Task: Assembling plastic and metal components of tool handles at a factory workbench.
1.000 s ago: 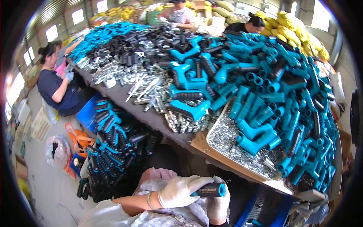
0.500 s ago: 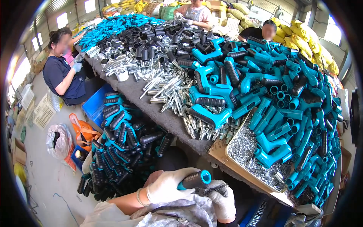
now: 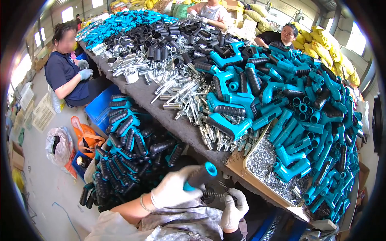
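The left hand [image 3: 173,190] in a white glove is clamped around a teal handle [image 3: 200,176] with a black ribbed sleeve, held tilted at the near edge of the tabletop [image 3: 161,108], its open round end pointing up and to the right. The right hand [image 3: 234,209], also gloved, sits just below and to the right; its grip looks closed on a dark ribbed piece [image 3: 213,195] that meets the lower end of the handle, though the fingers hide how firmly.

This looks like the fitting step, with the two pieces being brought together over the lap. The next move seems to call for lining the ribbed piece up with the handle and pressing it home while the left hand holds steady.

Counted: one handle in hand, two gloved hands on it. Three other people sit at the far and left sides of the tabletop. The teal handles heaped on the right [image 3: 305,120], the black sleeves at the far end [image 3: 169,44], the metal tubes in the middle [image 3: 189,100] and the finished handles piled at the near left [image 3: 128,148] are too many to count. One tray of small metal bits [image 3: 265,160] lies near the right.
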Available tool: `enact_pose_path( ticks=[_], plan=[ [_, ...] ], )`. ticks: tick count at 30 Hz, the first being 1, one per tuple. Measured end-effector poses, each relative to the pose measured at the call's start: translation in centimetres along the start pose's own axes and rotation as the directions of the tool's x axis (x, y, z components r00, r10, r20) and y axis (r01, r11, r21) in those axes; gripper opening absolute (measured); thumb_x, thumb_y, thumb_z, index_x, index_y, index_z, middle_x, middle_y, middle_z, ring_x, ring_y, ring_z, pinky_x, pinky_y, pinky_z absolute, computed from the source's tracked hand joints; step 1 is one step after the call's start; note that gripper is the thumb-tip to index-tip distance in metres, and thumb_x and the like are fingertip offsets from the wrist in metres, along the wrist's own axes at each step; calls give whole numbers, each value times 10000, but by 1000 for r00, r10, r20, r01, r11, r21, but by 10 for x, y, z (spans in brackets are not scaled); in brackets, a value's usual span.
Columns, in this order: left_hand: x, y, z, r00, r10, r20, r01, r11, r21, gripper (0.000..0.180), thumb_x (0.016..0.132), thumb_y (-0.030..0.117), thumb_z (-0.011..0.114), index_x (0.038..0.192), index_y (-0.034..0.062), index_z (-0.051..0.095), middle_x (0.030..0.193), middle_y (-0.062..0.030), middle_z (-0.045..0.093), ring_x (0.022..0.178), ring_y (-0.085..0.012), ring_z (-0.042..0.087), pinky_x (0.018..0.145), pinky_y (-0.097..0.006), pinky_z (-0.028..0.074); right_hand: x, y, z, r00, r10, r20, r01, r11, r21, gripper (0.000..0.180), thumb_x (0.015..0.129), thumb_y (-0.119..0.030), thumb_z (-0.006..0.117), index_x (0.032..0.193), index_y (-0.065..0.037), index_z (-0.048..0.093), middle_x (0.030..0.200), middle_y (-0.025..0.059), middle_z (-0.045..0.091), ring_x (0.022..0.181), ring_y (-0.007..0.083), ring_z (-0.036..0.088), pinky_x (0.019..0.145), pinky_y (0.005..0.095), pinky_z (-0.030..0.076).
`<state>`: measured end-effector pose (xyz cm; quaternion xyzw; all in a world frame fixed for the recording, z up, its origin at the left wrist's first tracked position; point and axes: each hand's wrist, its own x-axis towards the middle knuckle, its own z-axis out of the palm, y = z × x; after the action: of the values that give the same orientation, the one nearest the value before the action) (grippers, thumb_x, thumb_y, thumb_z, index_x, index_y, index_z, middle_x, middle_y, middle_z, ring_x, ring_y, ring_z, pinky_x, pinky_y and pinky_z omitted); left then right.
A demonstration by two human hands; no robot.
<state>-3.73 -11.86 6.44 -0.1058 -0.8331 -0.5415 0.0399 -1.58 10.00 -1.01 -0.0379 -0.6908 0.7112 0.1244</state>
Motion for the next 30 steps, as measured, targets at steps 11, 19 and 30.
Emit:
enact_pose_path(
  ticks=[11,19,30],
  plan=[
    [111,-80,-75,956,272,-111,-152,782,604,534,798,161,732,1293,77,548,1087,-193,679,968,-360,675,842,-435,550,-16,0,-7,916,318,244,-336,941,33,134,891,42,644,1024,55,640,894,79,672,758,123,639,703,257,529],
    [45,-37,-26,989,143,-35,-124,937,325,491,779,202,754,1220,45,604,1012,-223,676,915,-399,685,761,-414,566,-6,-33,-11,956,292,27,-290,930,226,131,916,-18,600,1043,13,587,875,76,679,768,134,636,731,271,517],
    [5,-5,22,760,90,644,-287,935,208,517,789,307,782,1246,123,622,1137,-94,697,986,-299,698,832,-368,583,3,-74,-49,897,-100,430,234,934,-271,92,871,-44,675,956,-21,646,849,127,687,750,268,681,689,334,535]
  ],
)
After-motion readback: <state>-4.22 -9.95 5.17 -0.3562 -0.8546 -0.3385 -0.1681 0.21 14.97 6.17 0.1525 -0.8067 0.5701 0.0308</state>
